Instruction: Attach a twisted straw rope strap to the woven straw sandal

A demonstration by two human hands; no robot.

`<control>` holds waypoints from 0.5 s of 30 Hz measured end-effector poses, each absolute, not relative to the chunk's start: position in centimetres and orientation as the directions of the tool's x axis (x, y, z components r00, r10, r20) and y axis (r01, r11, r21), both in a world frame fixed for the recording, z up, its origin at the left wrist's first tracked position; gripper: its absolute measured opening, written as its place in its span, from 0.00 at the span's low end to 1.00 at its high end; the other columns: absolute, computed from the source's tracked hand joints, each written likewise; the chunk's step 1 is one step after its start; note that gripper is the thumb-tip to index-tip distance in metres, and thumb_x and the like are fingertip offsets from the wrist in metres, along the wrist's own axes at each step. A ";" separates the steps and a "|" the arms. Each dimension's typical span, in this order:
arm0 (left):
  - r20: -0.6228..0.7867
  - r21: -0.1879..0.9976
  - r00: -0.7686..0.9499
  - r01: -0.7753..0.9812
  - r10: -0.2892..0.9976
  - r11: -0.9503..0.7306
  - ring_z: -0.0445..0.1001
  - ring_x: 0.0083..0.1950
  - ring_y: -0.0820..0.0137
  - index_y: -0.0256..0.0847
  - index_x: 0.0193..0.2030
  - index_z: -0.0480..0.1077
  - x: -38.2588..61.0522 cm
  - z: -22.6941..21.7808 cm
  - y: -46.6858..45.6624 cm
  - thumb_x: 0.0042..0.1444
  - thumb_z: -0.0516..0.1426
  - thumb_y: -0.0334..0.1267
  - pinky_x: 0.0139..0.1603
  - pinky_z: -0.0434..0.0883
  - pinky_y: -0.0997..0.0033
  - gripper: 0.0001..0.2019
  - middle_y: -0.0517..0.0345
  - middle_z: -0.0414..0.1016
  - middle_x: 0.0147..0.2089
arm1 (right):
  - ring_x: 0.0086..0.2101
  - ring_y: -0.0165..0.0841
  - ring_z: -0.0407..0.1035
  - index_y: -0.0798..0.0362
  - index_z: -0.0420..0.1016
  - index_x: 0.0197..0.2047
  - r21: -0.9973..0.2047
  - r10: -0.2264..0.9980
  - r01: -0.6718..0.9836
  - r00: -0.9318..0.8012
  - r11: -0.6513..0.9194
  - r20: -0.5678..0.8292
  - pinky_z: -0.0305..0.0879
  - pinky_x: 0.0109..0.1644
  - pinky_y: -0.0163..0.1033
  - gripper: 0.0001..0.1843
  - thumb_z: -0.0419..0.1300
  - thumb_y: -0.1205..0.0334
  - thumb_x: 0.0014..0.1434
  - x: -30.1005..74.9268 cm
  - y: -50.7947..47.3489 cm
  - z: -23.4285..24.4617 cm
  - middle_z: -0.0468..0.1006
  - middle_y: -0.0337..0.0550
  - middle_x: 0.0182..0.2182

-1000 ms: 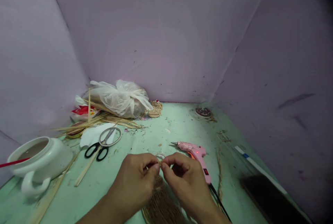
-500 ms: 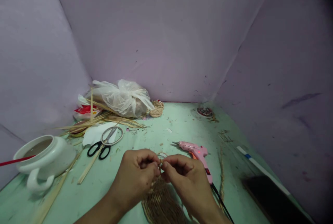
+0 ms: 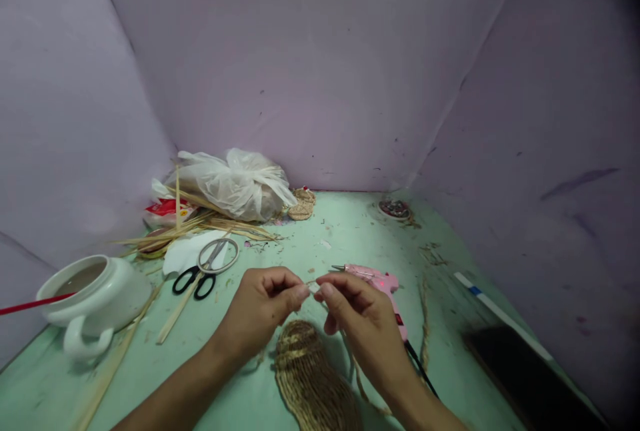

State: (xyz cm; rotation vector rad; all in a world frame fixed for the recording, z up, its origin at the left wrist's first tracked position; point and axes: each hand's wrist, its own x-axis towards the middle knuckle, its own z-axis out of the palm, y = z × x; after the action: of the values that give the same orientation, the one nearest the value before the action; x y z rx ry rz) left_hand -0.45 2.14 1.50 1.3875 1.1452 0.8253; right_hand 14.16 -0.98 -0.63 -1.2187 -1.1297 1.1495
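A brown, ribbed, sole-shaped fibre piece (image 3: 315, 377) lies nearest on the pale green tabletop (image 3: 350, 234). Just above, the left hand (image 3: 261, 307) and right hand (image 3: 363, 314) pinch a small pale scrap (image 3: 313, 287). Beyond lie a pink plastic glue gun (image 3: 386, 282), then a knotted white plastic bag (image 3: 235, 184).

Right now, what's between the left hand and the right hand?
The head view shows a small whitish piece between the fingertips of left hand and right hand.
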 end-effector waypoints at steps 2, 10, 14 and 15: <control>-0.117 0.967 0.258 0.249 0.959 0.051 0.50 0.18 0.80 0.35 0.19 0.65 -0.2 1.7 1.9 0.44 0.57 0.43 0.18 0.49 0.78 0.12 0.68 0.55 0.15 | 0.18 0.25 0.62 0.56 0.75 0.33 -1.000 0.995 -0.019 0.095 0.021 0.019 0.59 0.21 0.31 0.12 0.60 0.56 0.49 13.9 -1.1 -0.6 0.73 0.38 0.23; -0.002 0.886 0.181 0.457 0.984 -0.082 0.53 0.20 0.78 0.38 0.16 0.60 0.9 1.4 0.1 0.47 0.53 0.43 0.21 0.52 0.76 0.14 0.66 0.53 0.16 | 0.21 0.28 0.61 0.55 0.68 0.24 -0.847 0.905 0.379 0.049 0.374 0.422 0.56 0.25 0.34 0.09 0.54 0.64 0.55 13.9 -2.1 -1.2 0.67 0.37 0.19; 0.009 0.906 0.285 0.404 0.959 -0.129 0.53 0.21 0.77 0.38 0.17 0.58 1.1 1.4 -0.5 0.52 0.50 0.43 0.22 0.52 0.77 0.16 0.65 0.54 0.17 | 0.21 0.27 0.57 0.53 0.61 0.25 -0.811 0.893 0.415 -0.009 0.413 0.450 0.52 0.24 0.34 0.10 0.49 0.64 0.58 14.0 -2.3 -1.1 0.61 0.35 0.19; -0.033 0.928 0.334 0.360 0.942 -0.095 0.53 0.21 0.77 0.38 0.17 0.58 1.1 1.5 -0.5 0.52 0.49 0.44 0.22 0.52 0.77 0.16 0.65 0.54 0.17 | 0.20 0.27 0.57 0.53 0.60 0.25 -0.863 0.924 0.347 -0.025 0.366 0.382 0.52 0.24 0.33 0.11 0.48 0.62 0.59 13.9 -2.2 -1.1 0.61 0.34 0.19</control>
State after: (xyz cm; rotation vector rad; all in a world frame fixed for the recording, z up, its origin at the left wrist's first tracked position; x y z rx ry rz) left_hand 1.15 -0.51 1.48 1.6464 1.1910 0.7667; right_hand 13.90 -2.24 -1.06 -1.1698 -1.5843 0.6923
